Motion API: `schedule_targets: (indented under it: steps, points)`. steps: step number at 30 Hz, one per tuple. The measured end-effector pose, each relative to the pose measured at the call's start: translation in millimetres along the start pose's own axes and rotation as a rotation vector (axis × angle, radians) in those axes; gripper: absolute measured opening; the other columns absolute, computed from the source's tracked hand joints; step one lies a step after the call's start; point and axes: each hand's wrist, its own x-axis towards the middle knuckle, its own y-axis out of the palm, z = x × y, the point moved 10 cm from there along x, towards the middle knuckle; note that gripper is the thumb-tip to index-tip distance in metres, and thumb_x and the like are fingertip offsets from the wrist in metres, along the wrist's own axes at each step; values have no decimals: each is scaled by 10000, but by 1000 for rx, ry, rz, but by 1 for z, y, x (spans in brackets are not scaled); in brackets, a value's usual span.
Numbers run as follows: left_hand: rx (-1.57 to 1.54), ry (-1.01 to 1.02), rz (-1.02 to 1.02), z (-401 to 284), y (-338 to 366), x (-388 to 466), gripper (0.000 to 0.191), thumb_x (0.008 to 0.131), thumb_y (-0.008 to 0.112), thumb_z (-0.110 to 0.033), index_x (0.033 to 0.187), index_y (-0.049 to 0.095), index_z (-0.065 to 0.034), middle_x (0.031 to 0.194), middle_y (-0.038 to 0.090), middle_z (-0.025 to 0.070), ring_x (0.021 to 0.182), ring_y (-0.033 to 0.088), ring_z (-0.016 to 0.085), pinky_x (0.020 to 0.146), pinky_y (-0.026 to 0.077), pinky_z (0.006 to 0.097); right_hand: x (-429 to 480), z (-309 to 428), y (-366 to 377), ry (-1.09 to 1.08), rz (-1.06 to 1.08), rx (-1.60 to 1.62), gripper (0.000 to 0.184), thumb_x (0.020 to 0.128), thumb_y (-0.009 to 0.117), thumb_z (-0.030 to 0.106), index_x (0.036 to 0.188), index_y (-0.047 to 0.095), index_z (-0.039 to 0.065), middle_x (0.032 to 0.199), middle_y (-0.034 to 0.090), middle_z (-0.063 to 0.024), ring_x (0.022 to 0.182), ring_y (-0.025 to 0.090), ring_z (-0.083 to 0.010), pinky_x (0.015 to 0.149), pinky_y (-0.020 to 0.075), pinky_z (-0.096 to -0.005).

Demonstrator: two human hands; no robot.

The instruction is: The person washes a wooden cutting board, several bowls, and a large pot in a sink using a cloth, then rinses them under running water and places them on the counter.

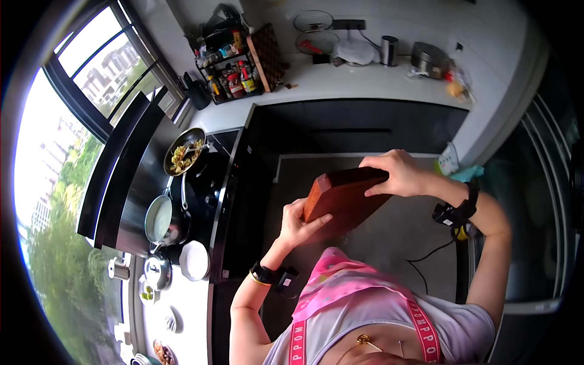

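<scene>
Between my hands, above the floor, is a thick reddish-brown wooden cutting board (pixel 349 200), tilted. My left hand (pixel 299 223) grips its left end, with the thumb on the broad face. At the upper right corner my right hand (pixel 394 175) holds it, fingers over the dark edge and thumb on the face. Both hands wear black wrist devices. To the left on the hob, a frying pan (pixel 185 153) contains chopped, cooked food and a utensil. A pot of pale liquid (pixel 159 220) stands below it, near a white bowl (pixel 195 260).
Along the back counter (pixel 337 86) are a spice rack (pixel 228 73), a checkered wooden board (pixel 267 57), glass lids and a steel pot (pixel 429 60). The range hood (pixel 132 182) overhangs the hob. A black cable (pixel 417 262) lies at the right. The side counter holds dishes and a lidded pot (pixel 157 271).
</scene>
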Motion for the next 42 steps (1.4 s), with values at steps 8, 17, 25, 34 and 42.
schedule_targets:
  steps: [8,17,25,34,42]
  points:
    - [-47,133,-208,98,-39,222,297,653,791,-171,833,619,-10,801,630,115,718,622,212,654,483,283,198,-116,-69,-212,170,-362,367,688,705,270,958,544,81,827,628,-84,761,622,-288,640,487,-392]
    - [160,135,-247,198,-116,453,390,739,679,-91,1090,553,21,1039,608,146,973,592,233,856,441,305,404,-287,-165,-434,21,-453,308,634,734,210,867,567,97,766,596,-45,733,590,-249,638,441,-357]
    - [25,-277,-511,379,-203,528,245,845,576,-37,1081,557,26,989,634,105,961,600,157,843,454,258,605,-440,-185,-693,133,-507,320,645,707,154,908,544,73,821,589,-34,818,584,-245,698,459,-361]
    - [-126,-566,-613,475,-228,544,241,890,531,-76,1112,538,18,1011,623,115,951,598,169,833,461,264,801,-575,-145,-967,214,-762,190,623,629,108,719,466,90,682,517,-20,712,564,-203,691,459,-314]
    - [-252,-643,-570,547,-246,595,264,893,543,-105,1124,535,22,1005,624,100,927,591,147,803,450,231,925,-678,-137,-839,198,-849,162,637,635,57,779,557,65,715,609,-76,712,623,-275,568,499,-373]
